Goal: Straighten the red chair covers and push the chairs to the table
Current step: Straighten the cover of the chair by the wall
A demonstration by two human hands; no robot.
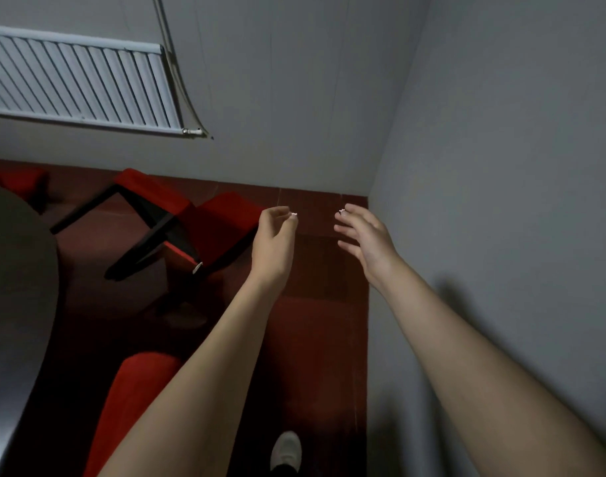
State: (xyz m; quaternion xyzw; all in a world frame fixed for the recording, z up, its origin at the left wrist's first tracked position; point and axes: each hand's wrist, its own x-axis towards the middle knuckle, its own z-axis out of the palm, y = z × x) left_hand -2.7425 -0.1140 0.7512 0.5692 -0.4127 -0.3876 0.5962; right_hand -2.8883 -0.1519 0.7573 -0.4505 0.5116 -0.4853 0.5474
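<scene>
Chair [222,215] with red cover is left of centre, near the worktop [15,270] at left. Both hover mid-frame, empty: left hand [274,242] fingers loosely curled, right hand [367,239] fingers apart.

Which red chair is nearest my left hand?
The middle chair, black frame showing, beside your left hand; the bottom chair and far-left chair are farther.

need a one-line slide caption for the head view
Empty left hand and right hand stretch forward; a red-covered chair stands to their left, by the dark table.
</scene>
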